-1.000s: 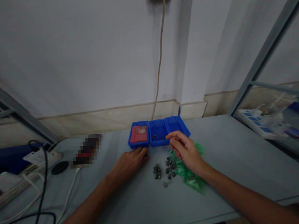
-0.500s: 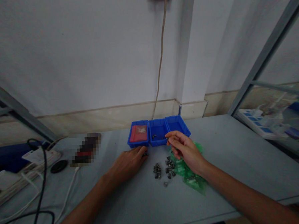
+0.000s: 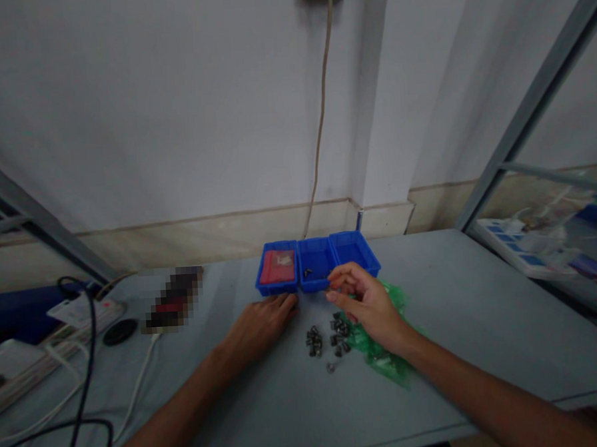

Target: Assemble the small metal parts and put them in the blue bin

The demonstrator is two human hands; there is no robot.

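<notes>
My left hand [image 3: 266, 324] rests on the table by the front of the left blue bin [image 3: 278, 291], its fingers together; whatever lies under them is hidden. My right hand [image 3: 365, 303] hovers over the front edge of the middle blue bin [image 3: 316, 252], thumb and index finger apart, with nothing visible between them. A few small dark pieces [image 3: 308, 272] lie inside that bin. Small dark metal parts form two piles, one [image 3: 314, 341] on the left and one [image 3: 339, 328] on the right. A clear round piece [image 3: 331, 367] sits nearer. Green plastic wrap [image 3: 385, 356] lies beneath my right hand.
A red packet [image 3: 277, 266] fills the left bin. The right blue bin [image 3: 354, 248] adjoins the middle one. At left are a pixelated phone [image 3: 175, 300], a black disc [image 3: 120, 332], a power strip [image 3: 108, 317] and cables. Metal frames stand at both sides.
My right hand's thumb and index finger have parted and lowered slightly. Dark pieces seen at my left fingertips before are now out of sight, and those fingers lie flatter.
</notes>
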